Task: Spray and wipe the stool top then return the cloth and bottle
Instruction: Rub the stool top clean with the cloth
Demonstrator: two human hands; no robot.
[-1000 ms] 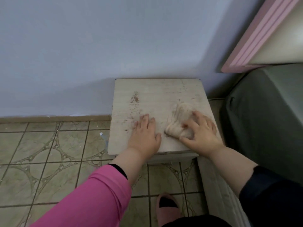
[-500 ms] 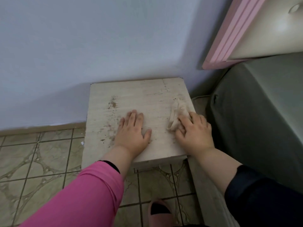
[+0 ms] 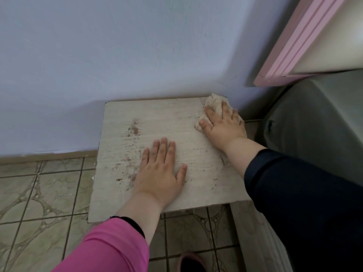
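The stool top (image 3: 157, 122) is bearing the flat, relaxed left hand (image 3: 159, 173) while the right hand (image 3: 224, 126) is pressing, perhaps gripping, the cloth (image 3: 215, 104) at its far right corner.

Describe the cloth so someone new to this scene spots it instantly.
Find the square, whitish, worn wooden stool top standing against the pale lilac wall. At its far right corner, next to the wall, lies the crumpled beige cloth, pressed under the right hand. It is the only soft, bunched thing there; the left hand lies flat on bare wood.
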